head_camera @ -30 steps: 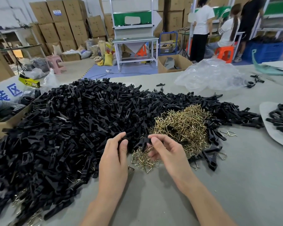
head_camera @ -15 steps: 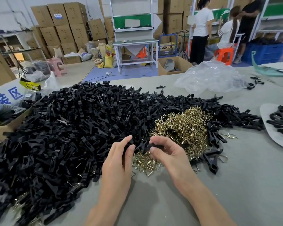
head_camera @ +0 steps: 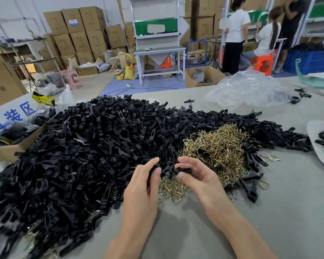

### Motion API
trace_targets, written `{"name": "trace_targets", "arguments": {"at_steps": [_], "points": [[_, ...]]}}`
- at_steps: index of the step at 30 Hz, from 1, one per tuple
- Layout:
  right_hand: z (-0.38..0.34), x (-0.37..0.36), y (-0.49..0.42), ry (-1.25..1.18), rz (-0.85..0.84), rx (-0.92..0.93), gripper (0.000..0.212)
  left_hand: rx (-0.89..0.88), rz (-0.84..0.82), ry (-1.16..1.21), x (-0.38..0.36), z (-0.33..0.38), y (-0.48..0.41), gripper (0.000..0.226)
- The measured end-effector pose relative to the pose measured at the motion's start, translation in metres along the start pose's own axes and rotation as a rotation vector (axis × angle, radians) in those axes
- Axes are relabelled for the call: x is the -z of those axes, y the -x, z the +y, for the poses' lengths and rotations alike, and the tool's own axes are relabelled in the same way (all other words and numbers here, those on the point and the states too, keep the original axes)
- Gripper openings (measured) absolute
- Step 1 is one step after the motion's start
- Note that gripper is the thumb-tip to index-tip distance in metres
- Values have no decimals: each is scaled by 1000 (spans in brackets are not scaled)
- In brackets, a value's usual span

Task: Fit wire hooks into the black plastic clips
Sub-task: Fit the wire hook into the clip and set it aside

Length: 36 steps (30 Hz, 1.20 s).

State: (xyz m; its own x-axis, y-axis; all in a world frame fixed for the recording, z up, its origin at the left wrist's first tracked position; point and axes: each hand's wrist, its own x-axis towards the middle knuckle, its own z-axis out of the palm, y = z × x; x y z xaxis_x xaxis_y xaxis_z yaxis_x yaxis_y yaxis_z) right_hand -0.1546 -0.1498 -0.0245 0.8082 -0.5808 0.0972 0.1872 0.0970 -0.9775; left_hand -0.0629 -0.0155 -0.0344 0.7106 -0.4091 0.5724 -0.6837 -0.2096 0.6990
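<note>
The right hand (head_camera: 199, 181) pinches a black plastic clip (head_camera: 183, 170) between thumb and bent forefinger. The left hand (head_camera: 143, 186) is close beside it, fingertips curled at the clip's near end. Dark plastic on dark plastic hides whether the left hand grips or only touches it, and no hook shows in the clip. The brass wire hooks (head_camera: 215, 146) are piled at 1 o'clock, and the heap of black clips (head_camera: 82, 156) spreads from 9 to 12 across the grey table (head_camera: 288, 212). A clear plastic bag (head_camera: 247, 88) lies farther off at 1.
</note>
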Motion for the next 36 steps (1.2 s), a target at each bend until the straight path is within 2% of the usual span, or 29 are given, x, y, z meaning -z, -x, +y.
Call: {"name": "trace_targets", "arguments": {"at_steps": [16,20,26,30,34,36], "points": [[8,3,-3,-38,-35,-4,44,-36,3,-7,-1,1,2,26],[10,6,-4,-118,-35,-31,49,-62,23,-26,1,3,0,23],[10,8,-5,-325,10,-48,44,-17,19,-14,0,4,1,18],[6,10,-6,-370,80,-39,39,-6,-109,22,0,21,-3,36],[1,12,-7,-417,87,-11,32,-71,-538,80,-18,76,-41,68],[-2,13,-4,-395,60,22,33,-104,-657,82,-29,104,-63,70]]}}
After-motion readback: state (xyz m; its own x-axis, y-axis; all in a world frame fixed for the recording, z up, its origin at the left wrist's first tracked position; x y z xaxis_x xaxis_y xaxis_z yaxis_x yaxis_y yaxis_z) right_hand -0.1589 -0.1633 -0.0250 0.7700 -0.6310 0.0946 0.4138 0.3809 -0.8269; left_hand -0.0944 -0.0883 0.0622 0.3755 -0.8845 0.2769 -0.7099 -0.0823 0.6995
